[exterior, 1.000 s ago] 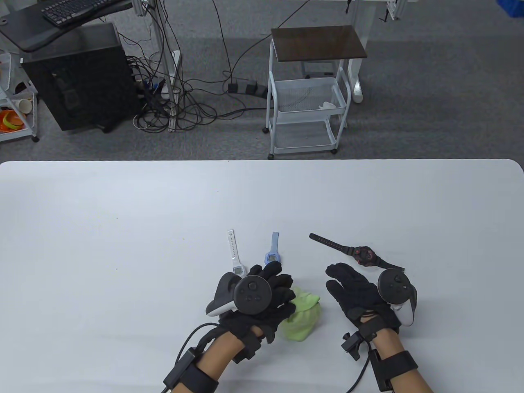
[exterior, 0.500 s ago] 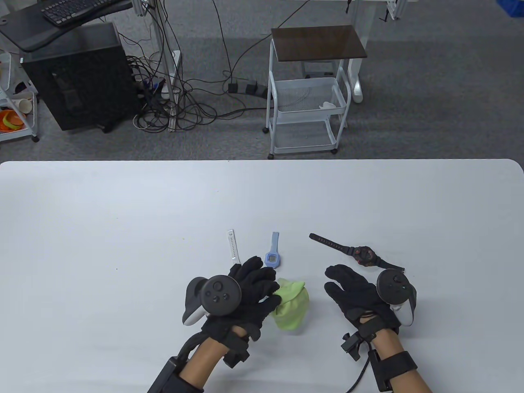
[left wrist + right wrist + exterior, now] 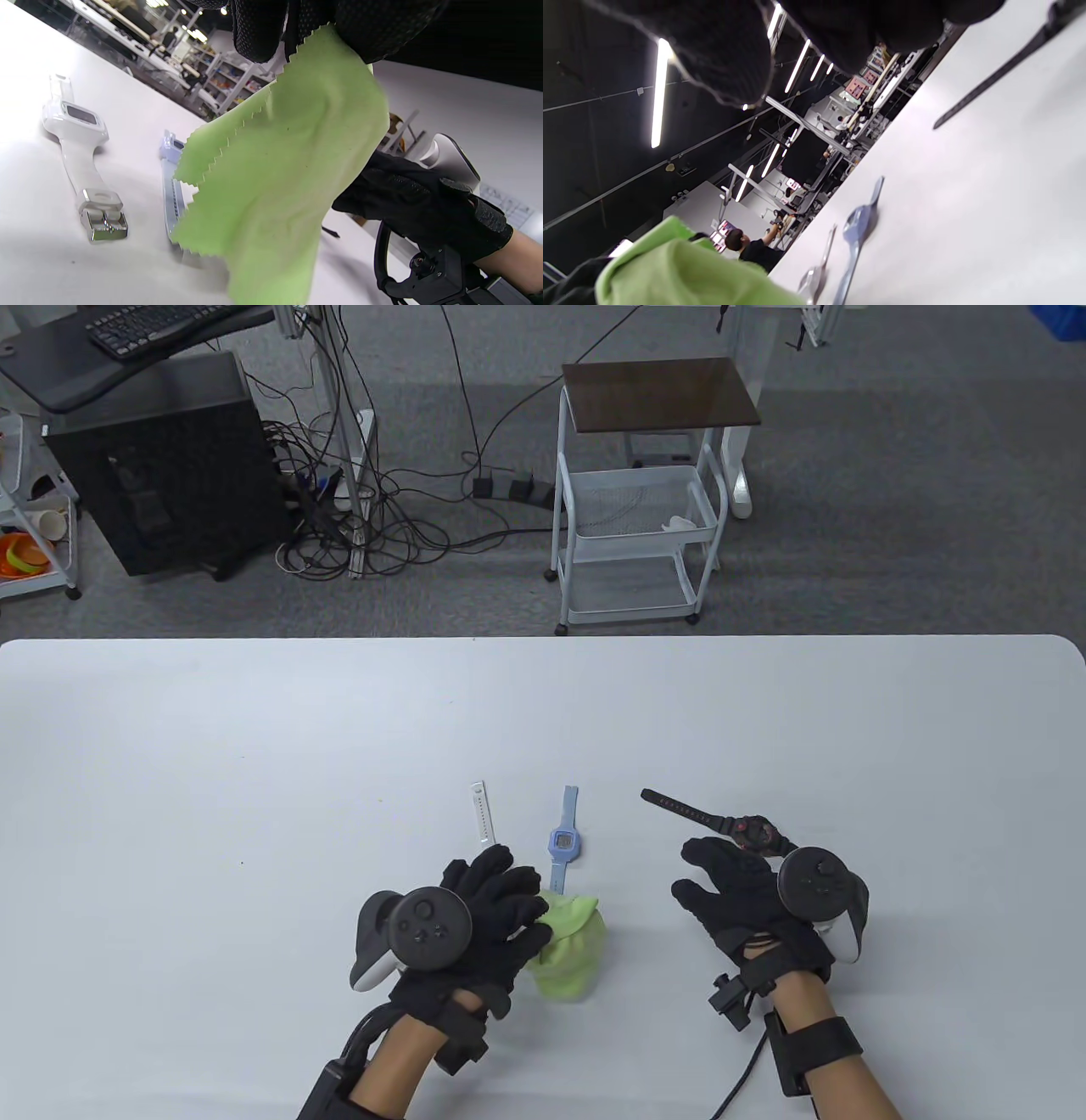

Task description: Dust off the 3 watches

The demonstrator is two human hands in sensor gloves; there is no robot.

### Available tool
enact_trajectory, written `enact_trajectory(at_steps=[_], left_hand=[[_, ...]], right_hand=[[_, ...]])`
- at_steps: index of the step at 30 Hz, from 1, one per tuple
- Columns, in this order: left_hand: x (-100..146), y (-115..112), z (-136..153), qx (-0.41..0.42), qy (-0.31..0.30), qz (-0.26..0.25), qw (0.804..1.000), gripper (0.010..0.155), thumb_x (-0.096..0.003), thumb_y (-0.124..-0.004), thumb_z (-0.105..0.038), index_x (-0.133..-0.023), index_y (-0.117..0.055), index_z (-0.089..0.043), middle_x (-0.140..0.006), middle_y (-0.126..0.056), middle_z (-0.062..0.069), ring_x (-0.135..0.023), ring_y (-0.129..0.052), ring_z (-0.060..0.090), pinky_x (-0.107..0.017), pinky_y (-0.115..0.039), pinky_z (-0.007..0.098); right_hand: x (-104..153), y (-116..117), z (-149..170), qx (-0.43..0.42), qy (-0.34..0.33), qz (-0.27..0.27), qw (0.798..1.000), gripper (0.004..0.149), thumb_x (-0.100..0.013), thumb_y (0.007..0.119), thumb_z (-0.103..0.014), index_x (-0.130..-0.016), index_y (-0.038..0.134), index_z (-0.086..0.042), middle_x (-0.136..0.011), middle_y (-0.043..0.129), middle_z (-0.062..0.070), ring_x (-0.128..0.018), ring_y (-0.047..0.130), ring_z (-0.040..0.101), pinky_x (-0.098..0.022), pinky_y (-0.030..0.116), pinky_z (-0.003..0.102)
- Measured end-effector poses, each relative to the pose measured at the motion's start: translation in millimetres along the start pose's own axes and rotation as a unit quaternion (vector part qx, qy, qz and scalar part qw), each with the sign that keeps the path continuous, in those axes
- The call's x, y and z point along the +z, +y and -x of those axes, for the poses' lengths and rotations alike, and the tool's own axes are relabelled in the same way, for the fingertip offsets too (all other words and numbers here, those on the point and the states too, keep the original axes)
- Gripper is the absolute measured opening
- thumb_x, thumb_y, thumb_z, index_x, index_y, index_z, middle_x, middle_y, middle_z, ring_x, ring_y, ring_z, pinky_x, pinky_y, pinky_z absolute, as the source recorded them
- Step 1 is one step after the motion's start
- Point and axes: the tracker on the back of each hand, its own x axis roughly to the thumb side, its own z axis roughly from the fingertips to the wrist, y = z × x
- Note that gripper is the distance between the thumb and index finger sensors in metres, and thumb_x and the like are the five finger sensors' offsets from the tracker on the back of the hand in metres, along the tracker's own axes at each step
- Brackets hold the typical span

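- On the white table [image 3: 254, 746], seen from above, three watches lie in a row near the front edge: a white watch [image 3: 484, 819], a blue watch [image 3: 562, 842] and a black watch [image 3: 730, 827]. The left hand [image 3: 488, 920] pinches a green cloth [image 3: 570, 946] between thumb and fingers, just off the blue strap's near end. The right hand [image 3: 738, 895] lies flat with fingers relaxed and apart, holding nothing, its fingertips right by the black watch's case. I judge the dusting is between watches, though which ones are done cannot be told.
- At the left wrist, the fingers [image 3: 258, 25] clamp the cloth's top edge, and its pinked hem hangs over the blue strap [image 3: 169, 186]. The white watch [image 3: 78, 140] lies face up, apart from the cloth, its buckle towards the camera.
- At the right wrist, dark fingertips [image 3: 712, 46] fill the top; no grasp shows. The black strap [image 3: 1001, 72] runs across the upper right of the bare tabletop.
- Next, probably, the right hand must steady a watch while the cloth comes down on its face; light straps could slide on the smooth top.
- Beyond the table: grey carpet, a white wire trolley [image 3: 636, 526], a black computer tower [image 3: 161, 466], tangled cables [image 3: 356, 517].
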Motion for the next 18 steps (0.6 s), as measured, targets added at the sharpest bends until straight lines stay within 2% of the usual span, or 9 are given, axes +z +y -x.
enact_trajectory(at_steps=[4,5,8,11,16,18], left_hand=[[0.4,2.1,0.0,0.001,0.0,-0.007,1.0,0.045,-0.0552,-0.073,-0.047,-0.09,-0.077,-0.018,-0.112,-0.06,0.004,-0.113,-0.037,0.043,-0.073,-0.027,0.072],[0.0,1.7,-0.5,0.002,0.0,-0.006,1.0,0.045,-0.0552,-0.073,-0.047,-0.09,-0.077,-0.018,-0.112,-0.06,0.005,-0.113,-0.037,0.043,-0.073,-0.027,0.072],[-0.7,1.3,-1.6,-0.008,-0.001,-0.004,1.0,0.045,-0.0553,-0.073,-0.047,-0.09,-0.077,-0.018,-0.112,-0.06,0.004,-0.113,-0.037,0.043,-0.073,-0.027,0.072],[-0.7,1.0,-2.4,-0.007,-0.003,-0.002,1.0,0.045,-0.0552,-0.073,-0.047,-0.09,-0.078,-0.018,-0.112,-0.06,0.004,-0.113,-0.037,0.043,-0.073,-0.027,0.072],[-0.3,2.2,-1.7,-0.005,-0.005,-0.006,1.0,0.045,-0.0552,-0.073,-0.047,-0.09,-0.078,-0.018,-0.112,-0.06,0.004,-0.113,-0.037,0.043,-0.073,-0.027,0.072],[-0.1,3.0,-0.2,-0.005,-0.003,-0.005,1.0,0.045,-0.0552,-0.073,-0.047,-0.09,-0.077,-0.018,-0.112,-0.06,0.004,-0.113,-0.037,0.043,-0.073,-0.027,0.072]], right_hand=[[-15.0,-4.7,-2.9,0.07,0.026,0.003,0.997,0.072,-0.038,0.09,-0.044,-0.091,0.071,0.001,-0.096,0.063,0.035,-0.082,0.056,0.063,-0.056,0.028,0.078],[-24.4,-5.0,-3.6,0.117,0.033,-0.002,0.993,0.071,-0.038,0.09,-0.044,-0.09,0.072,0.001,-0.095,0.065,0.034,-0.081,0.058,0.062,-0.057,0.029,0.077],[-48.9,-3.2,-5.3,0.189,0.042,-0.014,0.981,0.07,-0.036,0.091,-0.043,-0.089,0.075,-0.001,-0.093,0.069,0.032,-0.079,0.062,0.059,-0.058,0.033,0.075],[-72.7,2.0,-4.8,0.217,0.068,-0.03,0.973,0.068,-0.035,0.093,-0.04,-0.089,0.075,-0.001,-0.092,0.07,0.031,-0.08,0.063,0.058,-0.06,0.032,0.074],[-114.4,18.6,2.7,0.313,0.102,-0.07,0.942,0.065,-0.034,0.094,-0.039,-0.087,0.078,-0.005,-0.091,0.075,0.028,-0.079,0.068,0.054,-0.062,0.035,0.072],[-125.5,24.9,6.0,0.362,0.109,-0.075,0.923,0.067,-0.031,0.095,-0.043,-0.085,0.082,-0.007,-0.089,0.079,0.025,-0.077,0.073,0.051,-0.063,0.038,0.071]])
